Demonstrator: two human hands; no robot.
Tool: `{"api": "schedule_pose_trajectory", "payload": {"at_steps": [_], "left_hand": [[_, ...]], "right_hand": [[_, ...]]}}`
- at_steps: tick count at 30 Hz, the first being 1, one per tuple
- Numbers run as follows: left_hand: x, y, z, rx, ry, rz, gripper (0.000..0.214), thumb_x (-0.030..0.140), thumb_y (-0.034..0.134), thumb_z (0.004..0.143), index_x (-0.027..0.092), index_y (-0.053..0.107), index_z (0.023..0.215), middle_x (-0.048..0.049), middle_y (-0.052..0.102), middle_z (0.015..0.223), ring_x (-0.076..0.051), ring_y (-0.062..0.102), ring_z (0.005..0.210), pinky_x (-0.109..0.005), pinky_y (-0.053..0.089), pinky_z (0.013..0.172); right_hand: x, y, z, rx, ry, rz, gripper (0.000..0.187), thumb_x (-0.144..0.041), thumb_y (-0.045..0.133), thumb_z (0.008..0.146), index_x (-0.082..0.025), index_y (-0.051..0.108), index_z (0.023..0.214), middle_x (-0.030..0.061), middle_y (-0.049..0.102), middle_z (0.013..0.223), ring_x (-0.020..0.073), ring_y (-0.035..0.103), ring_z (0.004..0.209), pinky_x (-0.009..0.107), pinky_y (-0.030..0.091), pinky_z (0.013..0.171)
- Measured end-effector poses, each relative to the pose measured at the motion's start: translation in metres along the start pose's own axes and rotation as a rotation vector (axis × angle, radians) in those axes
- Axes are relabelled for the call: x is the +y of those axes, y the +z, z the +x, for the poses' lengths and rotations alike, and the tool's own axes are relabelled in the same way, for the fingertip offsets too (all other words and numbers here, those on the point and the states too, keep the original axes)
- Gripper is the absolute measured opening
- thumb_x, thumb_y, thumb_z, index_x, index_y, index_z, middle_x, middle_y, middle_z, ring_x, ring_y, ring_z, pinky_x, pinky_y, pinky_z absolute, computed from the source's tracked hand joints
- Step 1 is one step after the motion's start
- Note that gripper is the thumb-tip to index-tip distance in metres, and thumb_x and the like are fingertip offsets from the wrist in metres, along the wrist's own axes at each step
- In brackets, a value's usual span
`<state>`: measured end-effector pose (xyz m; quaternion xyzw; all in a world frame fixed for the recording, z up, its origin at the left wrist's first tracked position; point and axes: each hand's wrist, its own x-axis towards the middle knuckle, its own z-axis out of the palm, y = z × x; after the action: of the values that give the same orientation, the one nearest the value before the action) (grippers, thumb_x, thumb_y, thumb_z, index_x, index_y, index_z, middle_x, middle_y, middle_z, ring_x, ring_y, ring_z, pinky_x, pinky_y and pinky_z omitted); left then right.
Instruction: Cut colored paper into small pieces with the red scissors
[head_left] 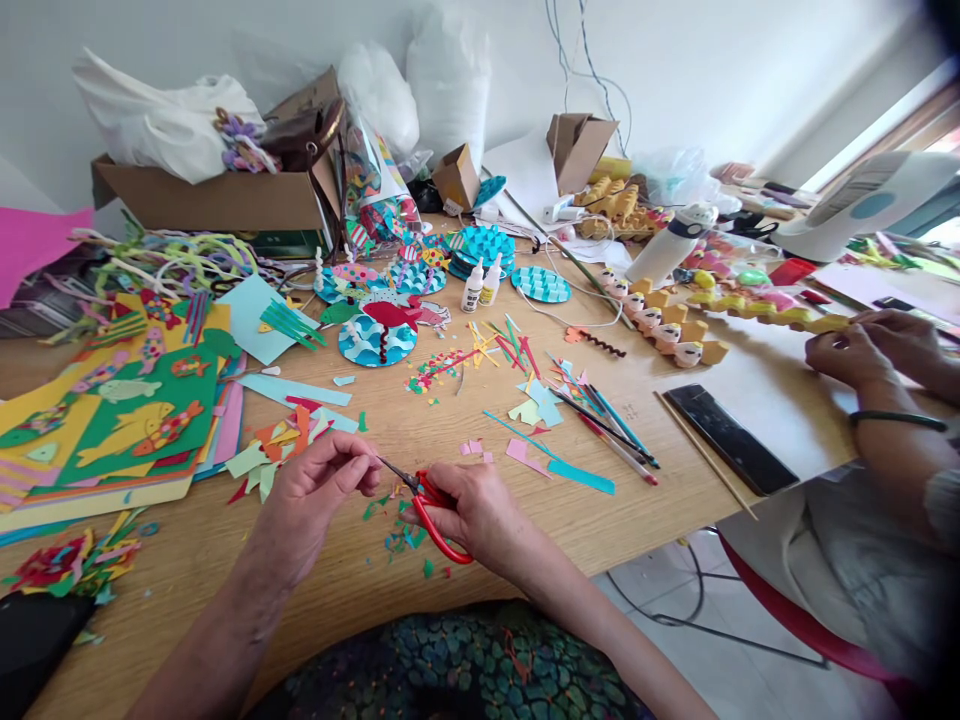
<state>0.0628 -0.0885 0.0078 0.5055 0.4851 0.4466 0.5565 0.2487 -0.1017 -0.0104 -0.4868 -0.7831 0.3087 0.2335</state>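
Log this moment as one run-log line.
Right hand: holding red-handled metal scissors | left hand: fingertips pinched by the blade tips, any held piece unclear | below: small multicoloured paper scraps on brown wooden table

From the scissors (418, 508), bare table (577, 535) leaves a narrow lane at 3 o'clock, below the blue strip (581, 475). At 2, pencils (625, 427) lie across the way, with the stick (706, 456) and phone (730, 438) beyond. Glue bottles (472, 288) stand upright near 12. The left hand (319, 490) blocks 9; past it, bare wood opens again. Scraps (274, 445) crowd 10.
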Motion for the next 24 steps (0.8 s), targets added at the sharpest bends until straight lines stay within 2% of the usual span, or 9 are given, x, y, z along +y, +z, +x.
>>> {"api": "schedule_pose_trajectory", "payload": {"at_steps": [3, 7, 13, 18, 24], "left_hand": [[0.0, -0.007, 0.005, 0.006, 0.03, 0.061, 0.009, 0.027, 0.06, 0.074, 0.019, 0.06, 0.07, 0.0024, 0.057, 0.063, -0.01, 0.052, 0.06, -0.02, 0.043, 0.057], [0.003, -0.012, 0.024, -0.036, 0.044, 0.337, 0.011, 0.029, 0.058, 0.073, 0.019, 0.059, 0.069, 0.0039, 0.05, 0.057, -0.011, 0.047, 0.054, -0.021, 0.038, 0.051], [-0.003, 0.006, 0.083, -0.186, 0.175, 0.826, 0.016, 0.031, 0.048, 0.076, 0.019, 0.058, 0.069, 0.0023, 0.056, 0.064, -0.014, 0.05, 0.06, -0.023, 0.037, 0.054], [-0.021, 0.024, 0.131, -0.249, 0.197, 0.918, 0.017, 0.028, 0.05, 0.073, 0.018, 0.062, 0.066, 0.0006, 0.062, 0.062, -0.016, 0.053, 0.06, -0.024, 0.037, 0.056], [-0.03, 0.023, 0.153, -0.26, 0.23, 1.015, 0.019, 0.023, 0.049, 0.073, 0.02, 0.067, 0.068, -0.0048, 0.07, 0.08, -0.021, 0.06, 0.077, -0.028, 0.04, 0.068]], "right_hand": [[0.0, -0.005, -0.001, -0.048, 0.011, -0.097, 0.036, -0.047, 0.05, 0.083, -0.016, 0.051, 0.065, -0.0033, 0.046, 0.053, 0.0064, 0.033, 0.047, 0.019, 0.021, 0.047], [0.001, -0.011, -0.003, -0.179, 0.008, -0.257, 0.031, -0.045, 0.049, 0.083, -0.016, 0.057, 0.074, 0.0024, 0.06, 0.064, 0.0101, 0.046, 0.054, 0.022, 0.023, 0.051], [0.006, -0.011, -0.007, -0.22, 0.058, -0.38, 0.028, -0.04, 0.046, 0.086, -0.016, 0.059, 0.079, 0.0063, 0.065, 0.072, 0.0149, 0.056, 0.061, 0.026, 0.023, 0.052], [0.012, -0.014, -0.014, -0.23, 0.1, -0.338, 0.029, -0.042, 0.048, 0.085, -0.017, 0.059, 0.078, 0.0062, 0.066, 0.074, 0.0154, 0.058, 0.062, 0.026, 0.023, 0.052], [0.019, -0.015, -0.024, -0.194, 0.095, -0.3, 0.025, -0.04, 0.049, 0.085, -0.017, 0.058, 0.078, 0.0037, 0.065, 0.073, 0.0137, 0.056, 0.062, 0.024, 0.025, 0.053]]}}
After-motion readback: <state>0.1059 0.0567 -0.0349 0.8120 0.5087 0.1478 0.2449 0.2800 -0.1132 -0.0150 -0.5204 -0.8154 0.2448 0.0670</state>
